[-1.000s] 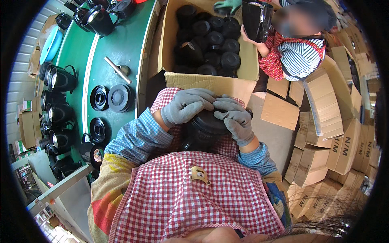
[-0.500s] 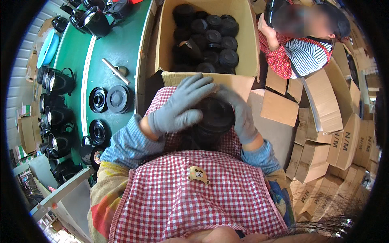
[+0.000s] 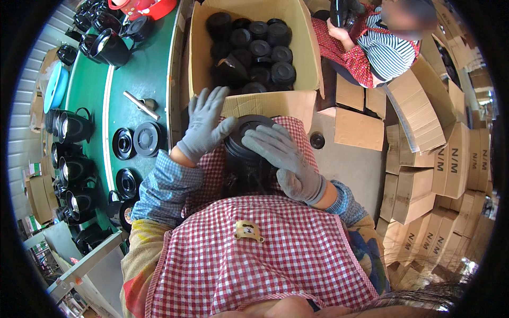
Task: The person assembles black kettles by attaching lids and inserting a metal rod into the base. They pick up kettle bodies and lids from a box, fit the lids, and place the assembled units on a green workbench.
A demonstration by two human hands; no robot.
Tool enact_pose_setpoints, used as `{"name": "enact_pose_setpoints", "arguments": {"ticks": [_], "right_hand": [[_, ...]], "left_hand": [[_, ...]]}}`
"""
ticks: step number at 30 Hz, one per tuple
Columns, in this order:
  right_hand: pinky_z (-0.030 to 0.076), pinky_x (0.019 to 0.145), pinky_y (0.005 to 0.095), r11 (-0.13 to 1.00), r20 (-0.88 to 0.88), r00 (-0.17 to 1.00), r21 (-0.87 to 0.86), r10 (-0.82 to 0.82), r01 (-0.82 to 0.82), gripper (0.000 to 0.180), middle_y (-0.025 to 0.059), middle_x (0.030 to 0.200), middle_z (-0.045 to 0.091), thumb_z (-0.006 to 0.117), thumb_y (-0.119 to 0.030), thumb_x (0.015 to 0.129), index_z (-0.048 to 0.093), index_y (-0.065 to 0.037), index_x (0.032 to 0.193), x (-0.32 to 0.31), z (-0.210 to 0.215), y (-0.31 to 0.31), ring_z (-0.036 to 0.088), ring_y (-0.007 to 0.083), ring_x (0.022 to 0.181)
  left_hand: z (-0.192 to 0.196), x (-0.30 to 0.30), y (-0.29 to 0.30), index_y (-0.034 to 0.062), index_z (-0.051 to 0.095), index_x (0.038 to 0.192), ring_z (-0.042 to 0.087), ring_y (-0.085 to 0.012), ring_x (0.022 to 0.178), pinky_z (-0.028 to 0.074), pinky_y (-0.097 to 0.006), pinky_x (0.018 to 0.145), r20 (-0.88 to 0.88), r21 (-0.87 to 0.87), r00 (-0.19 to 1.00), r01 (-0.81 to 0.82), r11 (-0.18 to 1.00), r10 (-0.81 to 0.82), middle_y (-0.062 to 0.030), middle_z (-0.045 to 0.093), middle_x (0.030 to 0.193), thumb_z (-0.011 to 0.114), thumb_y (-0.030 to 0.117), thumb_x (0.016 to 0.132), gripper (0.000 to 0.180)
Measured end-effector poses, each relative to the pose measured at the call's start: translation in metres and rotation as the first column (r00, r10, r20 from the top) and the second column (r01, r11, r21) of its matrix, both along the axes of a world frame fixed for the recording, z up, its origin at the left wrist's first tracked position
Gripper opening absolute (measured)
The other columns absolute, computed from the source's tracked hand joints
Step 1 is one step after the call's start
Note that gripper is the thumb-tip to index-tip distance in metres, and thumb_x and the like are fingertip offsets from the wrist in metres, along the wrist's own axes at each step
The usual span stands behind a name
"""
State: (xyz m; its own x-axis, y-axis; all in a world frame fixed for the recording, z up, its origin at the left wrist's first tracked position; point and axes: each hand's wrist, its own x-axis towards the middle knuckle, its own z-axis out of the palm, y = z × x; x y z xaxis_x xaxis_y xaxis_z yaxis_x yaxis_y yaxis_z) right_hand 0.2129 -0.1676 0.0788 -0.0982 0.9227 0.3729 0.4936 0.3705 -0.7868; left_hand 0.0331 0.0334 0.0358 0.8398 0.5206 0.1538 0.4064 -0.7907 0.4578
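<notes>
A black, round-topped object [image 3: 239, 148] stands in my lap against the checked apron, with a wide ringed disc on its upper end. It looks like a pot or jug with a lid, but its lower part is dark and hard to make out. My gloved right hand [image 3: 289, 161] lies across the disc's right side, fingers stretched out flat. To the left, my gloved left hand [image 3: 204, 124] is raised with its fingers spread, the thumb at the disc's left edge. Whether that thumb touches is unclear. Neither hand is wrapped around anything.
Ahead, an open cardboard box [image 3: 310, 63] holds several black round parts. The green table [image 3: 127, 79] on my left carries black jugs [image 3: 72, 127], round lids [image 3: 147, 139] and a metal-handled tool [image 3: 141, 105]. A co-worker [image 3: 389, 50] sits at far right, near stacked cartons [image 3: 416, 204].
My left hand has drawn back left from over the disc, fingers spreading. My right hand has moved from its far right side onto its top. The whole view has shifted slightly.
</notes>
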Motion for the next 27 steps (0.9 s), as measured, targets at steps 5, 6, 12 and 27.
{"name": "enact_pose_setpoints", "arguments": {"ticks": [5, 6, 12, 27], "right_hand": [[0.026, 0.121, 0.0497, 0.983, -0.055, 0.982, -0.03, -0.183, 0.181, 0.064, 0.023, 0.146, 0.051, 0.032, -0.051, 0.107, 0.056, -0.001, 0.14, 0.015, -0.027, 0.003, 0.041, 0.0406, 0.142], [0.027, 0.12, 0.0484, 0.997, -0.005, 0.998, 0.043, -0.064, 0.064, 0.063, 0.0236, 0.145, 0.052, 0.031, -0.049, 0.108, 0.057, -0.001, 0.138, 0.007, -0.013, -0.002, 0.042, 0.0407, 0.141], [0.034, 0.114, 0.053, 0.973, 0.004, 0.975, 0.05, -0.224, 0.224, 0.058, 0.024, 0.136, 0.059, 0.034, -0.045, 0.109, 0.058, 0.002, 0.133, 0.012, -0.034, -0.005, 0.05, 0.041, 0.133], [0.023, 0.122, 0.0501, 0.996, -0.105, 0.992, -0.047, 0.07, -0.076, 0.072, 0.0217, 0.144, 0.054, 0.021, -0.055, 0.108, 0.055, -0.001, 0.141, 0.017, -0.006, -0.01, 0.042, 0.0386, 0.141]], "left_hand": [[0.043, 0.023, -0.035, 0.0011, 0.047, 0.145, 0.045, -0.0457, 0.131, 0.028, -0.059, 0.11, 0.154, -0.023, 0.958, 0.25, 0.968, -0.244, -0.0221, 0.052, 0.142, 0.046, 0.076, 0.089, 0.093], [0.027, 0.017, -0.014, 0.001, 0.048, 0.144, 0.045, -0.0452, 0.13, 0.029, -0.058, 0.108, 0.152, -0.162, 0.982, 0.134, 0.978, -0.109, -0.0218, 0.052, 0.142, 0.046, 0.076, 0.089, 0.093], [0.05, 0.019, -0.032, 0.0008, 0.045, 0.147, 0.038, -0.0482, 0.137, 0.021, -0.06, 0.114, 0.075, 0.026, 0.971, 0.224, 0.974, -0.225, -0.0246, 0.049, 0.146, 0.042, 0.073, 0.094, 0.09], [0.007, 0.008, -0.002, 0.0091, 0.043, 0.152, 0.035, -0.0482, 0.141, 0.017, -0.063, 0.115, 0.004, -0.027, 0.998, 0.067, 0.997, -0.067, -0.0227, 0.044, 0.151, 0.038, 0.076, 0.093, 0.089]]}}
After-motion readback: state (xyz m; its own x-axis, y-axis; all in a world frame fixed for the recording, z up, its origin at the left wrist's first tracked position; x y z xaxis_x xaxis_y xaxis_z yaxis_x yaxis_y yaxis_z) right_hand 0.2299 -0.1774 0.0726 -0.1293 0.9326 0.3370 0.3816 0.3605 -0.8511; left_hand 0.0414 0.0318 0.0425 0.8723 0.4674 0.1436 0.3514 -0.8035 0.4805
